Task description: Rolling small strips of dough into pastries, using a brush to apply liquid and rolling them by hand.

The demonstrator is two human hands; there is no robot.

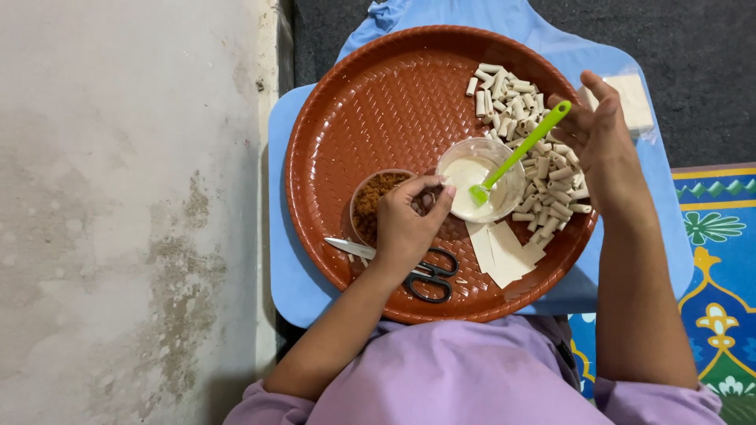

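**Hands over a round tray of filling, paste and rolled pieces**

A round reddish-brown tray (354,102) with a woven pattern lies on a light blue board (282,197), which rests on the floor between a pale, stained surface on the left and a dark mat at the top right. A patterned blue mat (720,260) shows at the right edge.

The left hand (409,224) hangs over a small clear bowl of brown crumbly filling (372,198), its fingertips (429,197) drawn together at the bowl's right rim (whether they pinch any filling cannot be told, as the hand covers that part). Just under the wrist lie scissors (417,271) with black handles, their blades pointing left.

The right hand (598,138) is loosely curled, its fingertips closed on the top end of a green spatula (520,149). The spatula slants down to the left, and its blade sits in a clear bowl of white paste (472,177), which stands near the tray's middle, just beside the filling bowl.

Between the paste bowl and the right hand spreads a heap of small pale rolled tubes (528,118), running from the tray's upper part down its right side. Flat pale sheets (504,252) lie below the paste bowl, near the scissors' handles. A stack of similar sheets (634,98) rests on the blue board behind the right hand. Lilac sleeves show at the bottom.
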